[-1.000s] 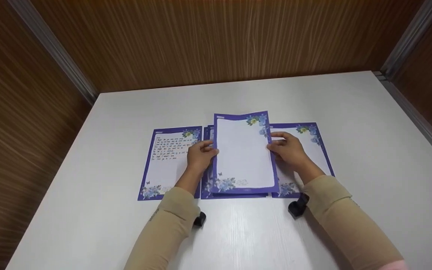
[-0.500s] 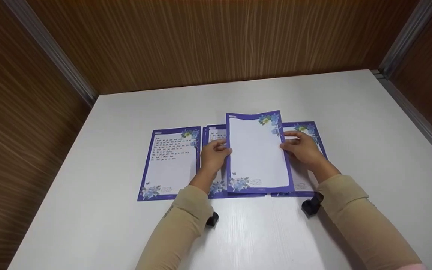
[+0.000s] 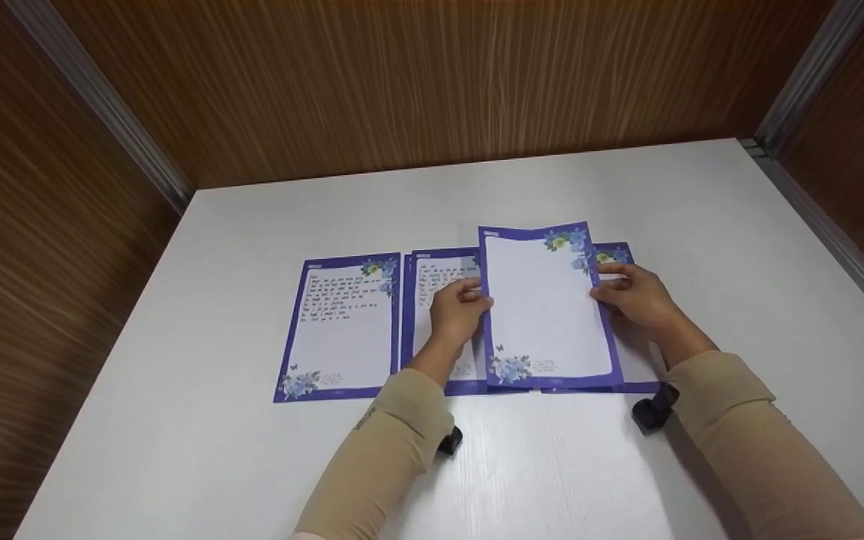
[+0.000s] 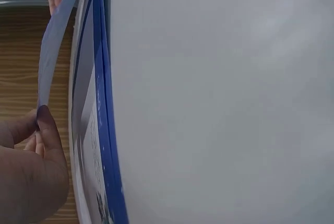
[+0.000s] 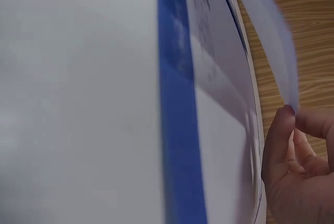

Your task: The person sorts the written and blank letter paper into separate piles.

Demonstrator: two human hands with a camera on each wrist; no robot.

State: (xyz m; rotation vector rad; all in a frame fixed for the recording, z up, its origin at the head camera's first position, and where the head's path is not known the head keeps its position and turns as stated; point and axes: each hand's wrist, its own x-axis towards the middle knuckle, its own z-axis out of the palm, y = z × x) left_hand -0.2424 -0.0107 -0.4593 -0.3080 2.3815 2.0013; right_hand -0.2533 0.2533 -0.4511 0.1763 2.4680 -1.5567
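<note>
My left hand [image 3: 456, 315] pinches the left edge of a blank sheet of stationery [image 3: 544, 307] between thumb and fingers. It has a purple border with blue and yellow flowers at two corners. On its right edge my right hand [image 3: 638, 300] pinches it the same way. Both wrist views show the sheet raised over the papers below, bowed slightly between the hands. Beneath it lies a handwritten sheet [image 3: 439, 274], partly covered, on top of at least one more. To the right, another bordered sheet [image 3: 640, 360] is mostly hidden by the raised one and my right hand.
A second handwritten letter sheet [image 3: 342, 337] lies flat at the left of the row. All papers rest on a white table [image 3: 214, 450]. Wood-grain panels [image 3: 432, 82] stand behind the table and at both sides.
Both hands have carried the blank sheet to the right, from over the middle papers toward the right-hand sheet. More of the middle handwritten sheet now shows.
</note>
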